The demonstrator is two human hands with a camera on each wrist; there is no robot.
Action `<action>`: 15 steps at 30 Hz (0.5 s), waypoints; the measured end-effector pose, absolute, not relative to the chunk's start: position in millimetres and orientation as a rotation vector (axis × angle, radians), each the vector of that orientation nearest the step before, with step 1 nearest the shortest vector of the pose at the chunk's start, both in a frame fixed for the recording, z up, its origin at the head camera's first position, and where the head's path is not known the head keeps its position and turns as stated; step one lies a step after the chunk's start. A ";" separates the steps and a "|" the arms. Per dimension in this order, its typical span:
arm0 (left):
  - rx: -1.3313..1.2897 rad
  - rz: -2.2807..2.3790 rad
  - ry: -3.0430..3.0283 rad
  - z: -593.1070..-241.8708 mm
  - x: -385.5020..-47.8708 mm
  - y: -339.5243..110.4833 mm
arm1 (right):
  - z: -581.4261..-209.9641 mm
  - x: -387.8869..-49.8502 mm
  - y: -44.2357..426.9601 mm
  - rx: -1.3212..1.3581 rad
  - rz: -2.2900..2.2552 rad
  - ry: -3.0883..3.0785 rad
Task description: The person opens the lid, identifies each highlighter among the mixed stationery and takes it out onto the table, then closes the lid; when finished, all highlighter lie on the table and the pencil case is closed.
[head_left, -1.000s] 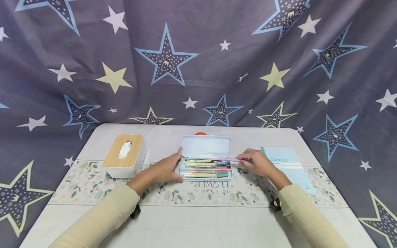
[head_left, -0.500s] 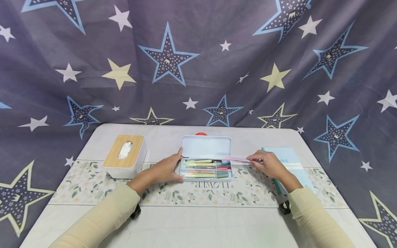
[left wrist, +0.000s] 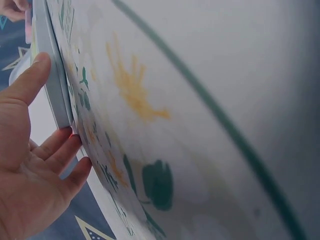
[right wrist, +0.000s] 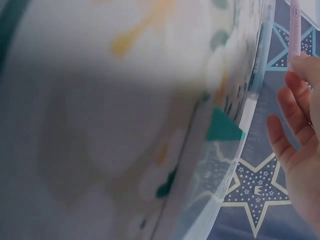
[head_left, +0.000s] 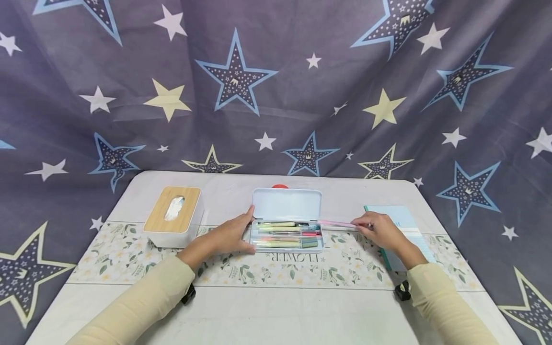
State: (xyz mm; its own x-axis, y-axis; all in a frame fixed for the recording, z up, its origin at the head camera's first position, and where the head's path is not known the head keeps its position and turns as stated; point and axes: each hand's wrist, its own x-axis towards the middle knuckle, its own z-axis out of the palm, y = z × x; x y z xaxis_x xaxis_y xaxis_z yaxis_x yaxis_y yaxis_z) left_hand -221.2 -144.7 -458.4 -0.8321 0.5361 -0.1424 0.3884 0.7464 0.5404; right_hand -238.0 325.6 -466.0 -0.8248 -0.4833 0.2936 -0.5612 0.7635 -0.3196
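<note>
Pink pen (head_left: 338,224): right fingers (right wrist: 294,115) pinching; left fingers (left wrist: 62,152) spread, seemingly touching case (head_left: 286,205).

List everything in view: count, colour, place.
Case: one, pale blue, open, centre.
Stored pens: several, mixed colours, in case.
Loose pen: one, pink, in right hand.
Tissue box: one, white and wood, left side.
Notebook: one, pale blue, right side.
Red item: one, red, behind case.
Table: one, white, underneath.
Curtain: one, purple, behind table.
Wrist devices: two, black, on wrists.
Sleeves: two, cream, on arms.
Left hand: one, bare, at case's left.
Right hand: one, bare, pinching loose pen.
</note>
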 end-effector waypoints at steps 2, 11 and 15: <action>0.719 0.727 2.657 -458.4 -221.3 -144.3 | -466.4 -237.6 327.8 0.819 0.575 -2.763; 0.714 0.736 2.652 -457.6 -220.8 -143.8 | -468.7 -237.1 336.9 0.795 0.495 -2.803; 0.714 0.738 2.652 -457.1 -220.1 -143.6 | -469.6 -238.0 338.9 0.808 0.471 -2.813</action>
State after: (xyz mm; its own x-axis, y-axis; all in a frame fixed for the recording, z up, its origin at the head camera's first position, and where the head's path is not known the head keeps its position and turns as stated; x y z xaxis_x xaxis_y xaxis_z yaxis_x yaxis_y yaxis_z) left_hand -220.1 -143.6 -457.1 -0.8326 0.5342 -0.1465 0.3817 0.7449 0.5472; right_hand -238.0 338.9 -469.6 -0.8370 -0.4854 0.2527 -0.5413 0.8024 -0.2514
